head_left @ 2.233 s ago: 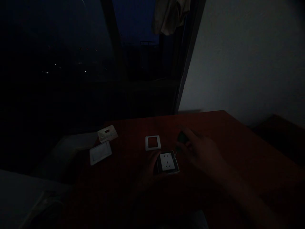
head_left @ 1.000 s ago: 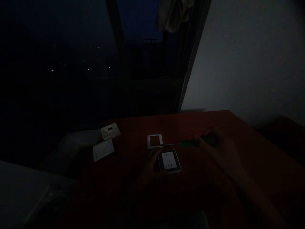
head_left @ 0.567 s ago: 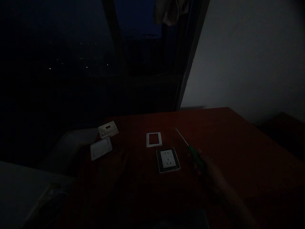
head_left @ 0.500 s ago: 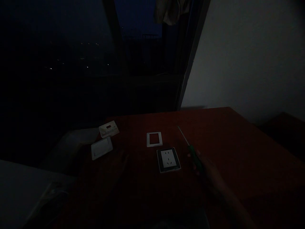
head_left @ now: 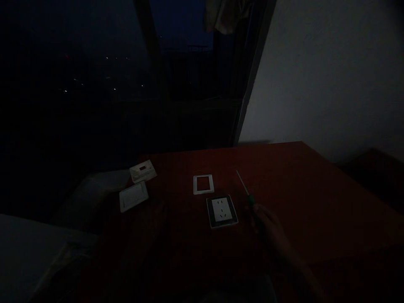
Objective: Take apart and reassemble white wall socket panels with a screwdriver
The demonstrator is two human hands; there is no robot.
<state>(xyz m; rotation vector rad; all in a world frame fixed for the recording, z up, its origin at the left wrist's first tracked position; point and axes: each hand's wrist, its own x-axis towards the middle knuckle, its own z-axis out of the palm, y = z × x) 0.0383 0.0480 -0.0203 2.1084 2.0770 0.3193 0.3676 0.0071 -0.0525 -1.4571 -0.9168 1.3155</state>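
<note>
My right hand (head_left: 267,221) is closed around the green handle of a screwdriver (head_left: 250,199), whose thin metal shaft points up and to the left. Just left of that hand, a wall socket (head_left: 221,210) with a white centre and dark surround lies face up. Behind the socket is a flat white square frame (head_left: 195,185) with an open middle. My left hand (head_left: 156,216) is very dim on the table's left side; its fingers cannot be made out. Beside it lies a white square plate (head_left: 134,196), and behind that another pale plate (head_left: 143,171) with a small rectangular hole.
The reddish-brown table (head_left: 293,181) extends to the right and back. A pale wall (head_left: 322,75) rises behind it at the right. A dark window (head_left: 186,67) with a hanging cloth (head_left: 225,17) stands behind. The room is very dark.
My right hand has shifted slightly along the screwdriver's handle, and the tip sits a little lower. My left hand has moved slightly left. The socket and plates have stayed in place.
</note>
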